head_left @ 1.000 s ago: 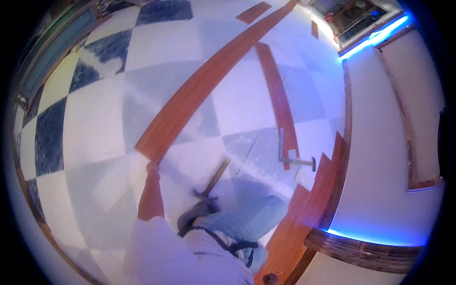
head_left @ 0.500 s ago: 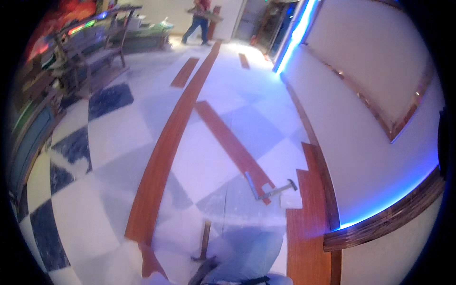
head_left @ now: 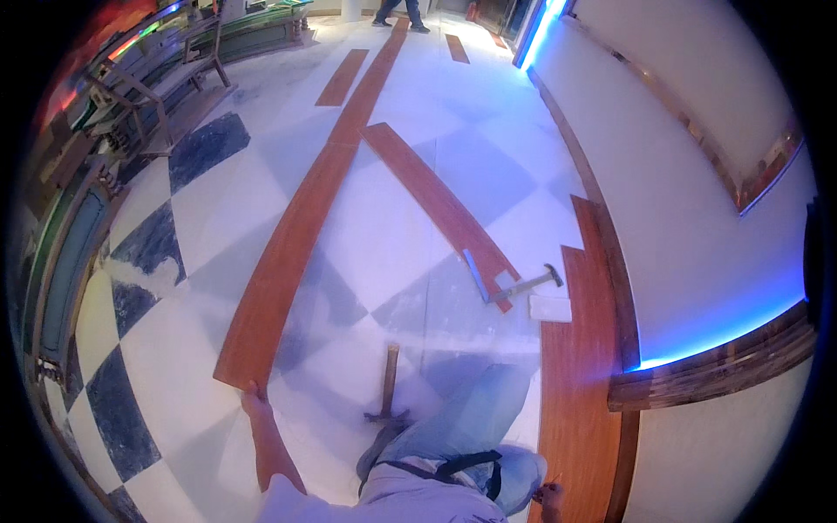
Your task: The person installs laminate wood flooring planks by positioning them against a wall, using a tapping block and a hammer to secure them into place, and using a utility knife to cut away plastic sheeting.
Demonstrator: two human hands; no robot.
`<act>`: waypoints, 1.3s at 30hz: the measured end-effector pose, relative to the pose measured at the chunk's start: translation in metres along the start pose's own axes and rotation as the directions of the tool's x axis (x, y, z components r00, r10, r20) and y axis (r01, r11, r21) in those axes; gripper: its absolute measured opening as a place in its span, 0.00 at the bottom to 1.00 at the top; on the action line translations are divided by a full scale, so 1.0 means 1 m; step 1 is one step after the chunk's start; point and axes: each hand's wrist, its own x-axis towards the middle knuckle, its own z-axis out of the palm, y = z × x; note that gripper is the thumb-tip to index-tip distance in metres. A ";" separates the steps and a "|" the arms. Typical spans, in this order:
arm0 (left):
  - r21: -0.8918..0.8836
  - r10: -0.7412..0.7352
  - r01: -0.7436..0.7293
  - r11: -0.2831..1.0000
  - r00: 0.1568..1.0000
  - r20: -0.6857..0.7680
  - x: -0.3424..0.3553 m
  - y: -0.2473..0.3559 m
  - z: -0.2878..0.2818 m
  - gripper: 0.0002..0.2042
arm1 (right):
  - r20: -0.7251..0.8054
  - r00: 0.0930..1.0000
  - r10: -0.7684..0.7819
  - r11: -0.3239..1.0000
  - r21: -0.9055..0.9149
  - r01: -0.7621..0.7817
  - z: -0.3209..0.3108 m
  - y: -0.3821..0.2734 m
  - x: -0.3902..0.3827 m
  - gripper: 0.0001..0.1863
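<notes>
My left hand [head_left: 253, 401] closes on the near corner of a long reddish-brown floorboard [head_left: 283, 279], which stretches away from me over the checkered floor. My right hand [head_left: 550, 495] is low at the right, beside my knee and over the laid floorboards [head_left: 575, 383] along the wall. Its fingers are curled, with something thin showing at them that I cannot make out. A hammer [head_left: 390, 379] with a wooden handle lies in front of my knees. Another hammer [head_left: 534, 284] and a square [head_left: 476, 275] rest on the near end of a slanting floorboard [head_left: 440, 213].
A small white block [head_left: 549, 308] sits on the laid boards' edge. Shorter boards [head_left: 343, 77] [head_left: 457, 49] lie farther off. Wooden furniture [head_left: 157, 96] stands at the left; a blue-lit wall [head_left: 697, 200] runs along the right. Another person's legs [head_left: 401, 13] show at the far end.
The view has tipped down, bringing more of my left arm and my right hand into sight. My left hand stays at the floorboard's near end. The far person has shifted right.
</notes>
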 end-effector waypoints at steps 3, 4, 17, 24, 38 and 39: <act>0.068 0.046 -0.043 0.997 0.998 -0.041 0.000 0.074 -0.035 0.24 | -0.002 0.996 -0.094 0.993 0.072 0.094 0.041 -0.022 -0.020 0.04; 0.100 0.031 -0.023 0.995 0.996 -0.085 0.000 0.081 -0.033 0.24 | -0.004 0.994 -0.107 0.993 0.055 0.108 0.042 -0.021 -0.020 0.04; -0.175 -0.233 0.244 0.954 0.969 0.079 -0.116 0.044 0.066 0.24 | -0.103 0.914 -0.392 0.870 0.281 0.404 0.040 -0.100 -0.007 0.06; -0.219 -0.296 0.395 0.892 0.877 0.378 -0.152 0.050 0.096 0.27 | -0.074 0.881 -0.467 0.826 0.320 0.465 0.060 -0.210 -0.061 0.11; -0.055 -0.515 0.637 0.769 0.668 0.538 -0.214 0.013 0.167 0.26 | -0.543 0.716 -0.438 0.888 -0.141 0.437 0.111 -0.093 -0.030 0.04; -0.033 -0.539 0.655 0.755 0.647 0.539 -0.215 0.011 0.171 0.26 | -0.578 0.601 -0.551 0.834 -0.394 0.386 0.106 -0.090 -0.024 0.06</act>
